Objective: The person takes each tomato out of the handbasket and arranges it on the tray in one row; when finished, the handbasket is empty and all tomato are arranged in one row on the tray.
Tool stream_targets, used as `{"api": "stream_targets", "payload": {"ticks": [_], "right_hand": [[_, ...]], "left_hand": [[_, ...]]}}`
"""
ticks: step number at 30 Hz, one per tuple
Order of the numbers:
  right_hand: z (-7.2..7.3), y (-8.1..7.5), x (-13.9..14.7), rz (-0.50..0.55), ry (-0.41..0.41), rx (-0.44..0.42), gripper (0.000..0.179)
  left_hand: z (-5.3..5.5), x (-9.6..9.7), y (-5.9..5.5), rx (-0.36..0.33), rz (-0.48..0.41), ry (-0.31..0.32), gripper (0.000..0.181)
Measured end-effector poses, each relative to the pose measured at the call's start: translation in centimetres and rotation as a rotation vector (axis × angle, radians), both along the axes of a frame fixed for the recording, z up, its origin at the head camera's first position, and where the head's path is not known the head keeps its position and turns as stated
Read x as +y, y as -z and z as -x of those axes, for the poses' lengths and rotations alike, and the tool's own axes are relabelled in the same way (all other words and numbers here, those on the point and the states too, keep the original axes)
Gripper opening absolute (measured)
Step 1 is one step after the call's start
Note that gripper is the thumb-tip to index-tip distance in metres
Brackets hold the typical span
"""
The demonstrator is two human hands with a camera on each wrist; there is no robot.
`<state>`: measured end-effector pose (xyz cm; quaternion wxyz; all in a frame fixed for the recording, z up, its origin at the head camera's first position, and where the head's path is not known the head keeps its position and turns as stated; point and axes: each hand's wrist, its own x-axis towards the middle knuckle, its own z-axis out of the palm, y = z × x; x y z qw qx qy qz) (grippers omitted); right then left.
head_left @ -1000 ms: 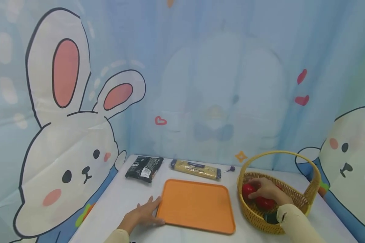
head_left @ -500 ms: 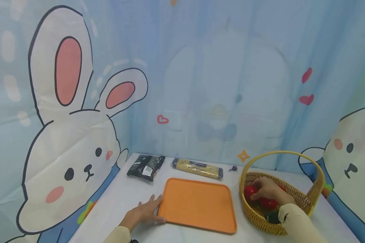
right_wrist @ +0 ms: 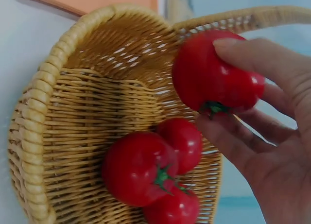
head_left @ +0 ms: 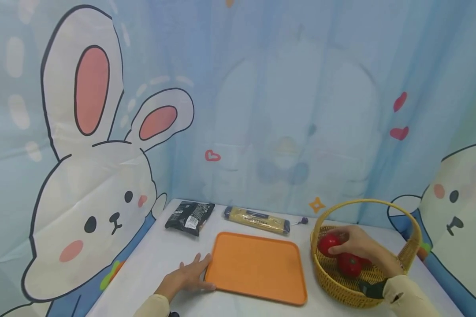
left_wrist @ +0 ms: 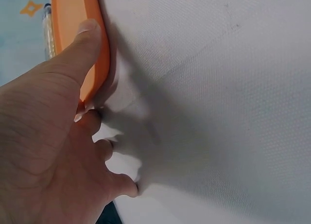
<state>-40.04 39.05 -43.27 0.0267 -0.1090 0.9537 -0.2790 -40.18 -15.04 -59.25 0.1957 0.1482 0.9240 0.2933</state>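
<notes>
My right hand point(head_left: 355, 242) grips a red tomato point(right_wrist: 214, 76) with thumb and fingers, its green stem end facing down in the right wrist view. It is raised over the woven basket point(right_wrist: 36, 117), and three more tomatoes point(right_wrist: 138, 168) sit below it on the basket floor. At the left side of the orange tray point(head_left: 258, 268), my left hand point(head_left: 188, 275) has its fingers spread. The left wrist view shows that thumb on the tray's rim, another fingertip beside the corner, and the remaining fingers on the white cloth.
Behind the tray lie a black snack packet point(head_left: 190, 218) and a long yellow packet point(head_left: 258, 220) with dark ends. A small dark round item point(head_left: 304, 220) is at its right. The basket's tall handle point(head_left: 365, 201) arches above. A rabbit-print curtain point(head_left: 238, 88) stands behind the table.
My right hand has risen slightly with the tomato, uncovering others beneath, and its forearm has shifted right. My left hand has stayed at the tray.
</notes>
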Motion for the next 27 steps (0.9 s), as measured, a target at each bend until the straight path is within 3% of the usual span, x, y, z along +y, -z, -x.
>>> {"api": "stream_targets", "payload": {"ticks": [8, 14, 16, 20, 22, 27], "right_hand": [[-1.3, -1.6, -0.1, 0.039, -0.097, 0.031, 0.063], [-2.8, -2.9, -0.2, 0.108, -0.160, 0.018, 0.062], [-3.3, -3.4, -0.5, 0.111, -0.171, 0.011, 0.061], [-4.1, -4.3, -2.0, 0.092, -0.214, 0.022, 0.060], [-4.6, -4.7, -2.9, 0.072, -0.241, 0.042, 0.059], [-5.4, -5.4, -5.2, 0.059, -0.288, 0.063, 0.056]], "left_hand": [[-0.6, 0.0, -0.6, 0.013, 0.021, -0.006, 0.117], [-2.3, 1.0, -2.6, 0.030, 0.071, -0.030, 0.111], [-1.7, 0.8, -2.0, 0.027, 0.058, -0.023, 0.112], [0.3, -0.2, 0.6, 0.023, -0.007, 0.003, 0.119], [0.3, -0.4, 0.9, 0.019, -0.028, 0.004, 0.120], [-1.9, 0.3, -1.6, 0.035, -0.018, -0.013, 0.117]]}}
